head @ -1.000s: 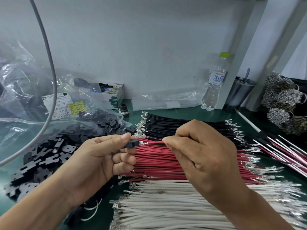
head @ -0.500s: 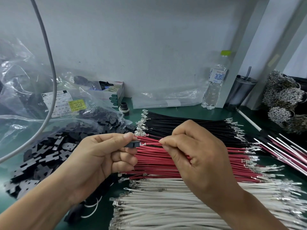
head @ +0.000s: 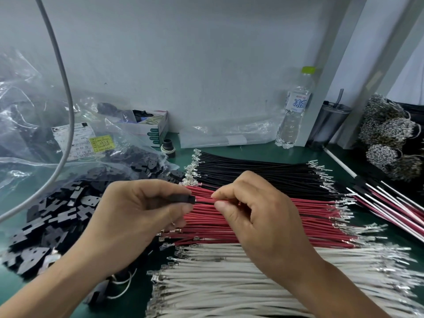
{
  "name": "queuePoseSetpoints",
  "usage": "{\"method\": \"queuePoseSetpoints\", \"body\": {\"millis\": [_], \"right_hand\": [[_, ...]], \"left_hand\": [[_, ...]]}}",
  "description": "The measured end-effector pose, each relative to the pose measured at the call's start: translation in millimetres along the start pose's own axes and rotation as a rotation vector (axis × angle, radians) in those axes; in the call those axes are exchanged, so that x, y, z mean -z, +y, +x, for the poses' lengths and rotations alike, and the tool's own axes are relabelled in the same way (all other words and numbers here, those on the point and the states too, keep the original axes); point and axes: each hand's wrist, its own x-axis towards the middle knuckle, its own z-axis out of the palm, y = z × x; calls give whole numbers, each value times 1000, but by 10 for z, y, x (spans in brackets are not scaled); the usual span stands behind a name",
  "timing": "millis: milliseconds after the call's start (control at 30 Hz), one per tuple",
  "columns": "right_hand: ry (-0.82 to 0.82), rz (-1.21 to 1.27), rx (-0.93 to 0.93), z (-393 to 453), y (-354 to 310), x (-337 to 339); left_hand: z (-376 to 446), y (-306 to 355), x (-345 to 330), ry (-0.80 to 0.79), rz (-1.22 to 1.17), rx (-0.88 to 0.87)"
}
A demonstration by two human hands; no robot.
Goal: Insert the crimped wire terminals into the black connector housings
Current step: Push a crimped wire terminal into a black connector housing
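- Left hand (head: 137, 216): fingers curled, pinching a black connector housing (head: 183, 199) above the red wire bundle (head: 263, 226).
- Right hand (head: 259, 216): thumb and forefinger pinch a red wire (head: 205, 199), its end at the housing's opening.
- Loose housings (head: 57, 216) heaped left on green surface (head: 263, 152).

Plain grey-white wall (head: 206, 65) at far side, green bench top (head: 263, 152) below, pale upright post (head: 332, 72) at far right, soft even light
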Motion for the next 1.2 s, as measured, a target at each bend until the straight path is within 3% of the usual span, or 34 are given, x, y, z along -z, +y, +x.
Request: {"method": "queuePoseSetpoints", "body": {"millis": [400,500,633,700,767,833,1200], "right_hand": [[-51,6,58,6,-18,17],[-117,-101,42,56,-4,122],[-90,-286,168,78,-105,289],[-235,-157,191,46,-212,310],[-485,-101,151,3,-312,253],[-609,-86,129,-37,-323,176],[-658,-84,40,-44,-310,119]], "left_hand": [[-30,-3,-23,-91,-41,50],[-13,8,-38,-128,24,37],[-14,3,-41,-104,51,11],[-10,-17,-34,-63,42,-1],[2,-40,-31,-32,30,-20],[6,-56,-33,-25,42,-47],[9,-123,-52,-18,36,-68]]}}
